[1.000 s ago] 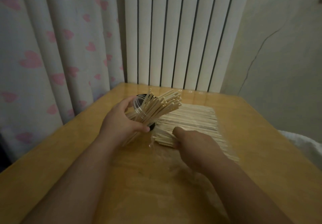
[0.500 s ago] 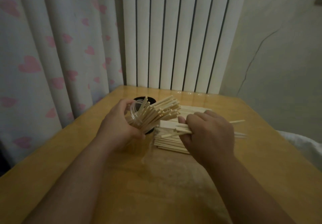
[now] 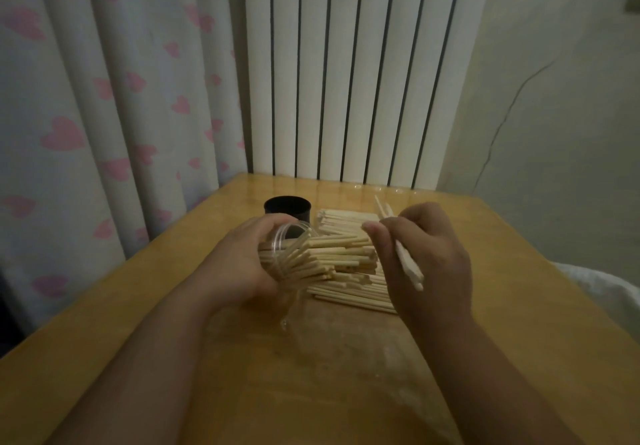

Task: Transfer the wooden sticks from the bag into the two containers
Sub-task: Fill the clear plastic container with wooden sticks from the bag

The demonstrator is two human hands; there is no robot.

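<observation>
Heart-printed curtain [image 3: 86,98] hangs at the left, beside the wooden counter [image 3: 519,288]. On that side the left hand [image 3: 239,264] curls round a clear container [image 3: 287,236], tipped so its mouth faces right and already crowded with sticks. A black container [image 3: 287,207] stands upright just behind it; I can't see into it. Between the hands lies the heap of wooden sticks [image 3: 346,292], on what looks like the clear bag [image 3: 346,340]. The right hand [image 3: 429,257] pinches a few sticks [image 3: 408,264] above the heap. To my eye this is the loading step, far from finished; next those few need lining up with the open mouth and sliding in
</observation>
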